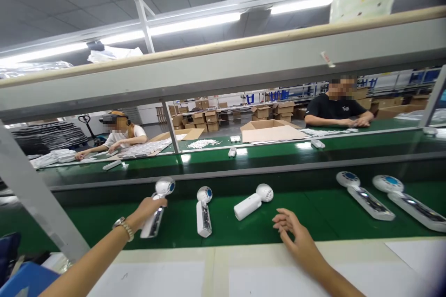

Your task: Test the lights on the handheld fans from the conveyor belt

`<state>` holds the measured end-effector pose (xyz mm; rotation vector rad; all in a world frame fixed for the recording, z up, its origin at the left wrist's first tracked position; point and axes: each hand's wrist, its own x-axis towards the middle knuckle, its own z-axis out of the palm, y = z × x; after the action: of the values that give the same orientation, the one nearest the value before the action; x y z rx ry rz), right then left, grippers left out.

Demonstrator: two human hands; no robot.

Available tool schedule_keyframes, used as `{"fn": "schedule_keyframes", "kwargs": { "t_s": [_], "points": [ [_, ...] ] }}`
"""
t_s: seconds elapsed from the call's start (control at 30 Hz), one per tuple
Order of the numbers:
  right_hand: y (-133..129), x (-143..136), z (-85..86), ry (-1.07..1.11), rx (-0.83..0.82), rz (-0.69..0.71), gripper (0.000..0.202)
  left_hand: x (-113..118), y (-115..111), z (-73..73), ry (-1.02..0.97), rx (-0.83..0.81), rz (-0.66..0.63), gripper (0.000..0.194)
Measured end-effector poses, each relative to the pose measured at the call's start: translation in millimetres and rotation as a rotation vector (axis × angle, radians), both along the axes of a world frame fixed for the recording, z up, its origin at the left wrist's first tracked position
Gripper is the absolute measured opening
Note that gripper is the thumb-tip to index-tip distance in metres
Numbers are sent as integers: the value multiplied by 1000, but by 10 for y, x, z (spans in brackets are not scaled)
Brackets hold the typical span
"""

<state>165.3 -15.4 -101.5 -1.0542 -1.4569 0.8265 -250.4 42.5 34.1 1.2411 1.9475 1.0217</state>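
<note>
My left hand (pixel 148 211) is closed round a white handheld device (pixel 152 225) with a round vented head, at the left of the green surface. To its right stands out a similar device (pixel 204 218), its inside showing along the handle. Another white device (pixel 248 206) lies slantwise, its smooth casing up. My right hand (pixel 291 227) is just right of that one, fingers apart and holding nothing. Farther right lie two more devices, one (pixel 369 202) beside the other (pixel 414 204), both with exposed parts in their handles.
A pale ledge (pixel 219 253) with white sheets runs along the near edge. Beyond a rail, a second green belt (pixel 209 162) carries small white parts and cardboard. Two people sit across it. A slanted post (pixel 38 195) stands at left, a shelf (pixel 209 67) overhead.
</note>
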Motion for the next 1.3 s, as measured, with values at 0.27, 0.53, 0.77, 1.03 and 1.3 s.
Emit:
{"fn": "schedule_keyframes", "kwargs": {
  "t_s": [0.27,0.53,0.77,1.03,1.3],
  "points": [
    [-573,-740,287,698,-511,546,61,1699,-1088,7,-746,-236,-462,17],
    [-651,-541,321,736,-499,392,29,2142,-1177,-398,-936,-215,-476,14],
    [-589,-481,318,775,-534,340,41,1994,-1022,-766,-923,-123,-452,43],
    [-567,-428,353,776,-592,307,52,1935,-903,-904,-935,-90,-380,38],
    [-599,-442,346,699,-593,309,43,1878,-892,-824,-1038,-297,-271,42]
  ]
}}
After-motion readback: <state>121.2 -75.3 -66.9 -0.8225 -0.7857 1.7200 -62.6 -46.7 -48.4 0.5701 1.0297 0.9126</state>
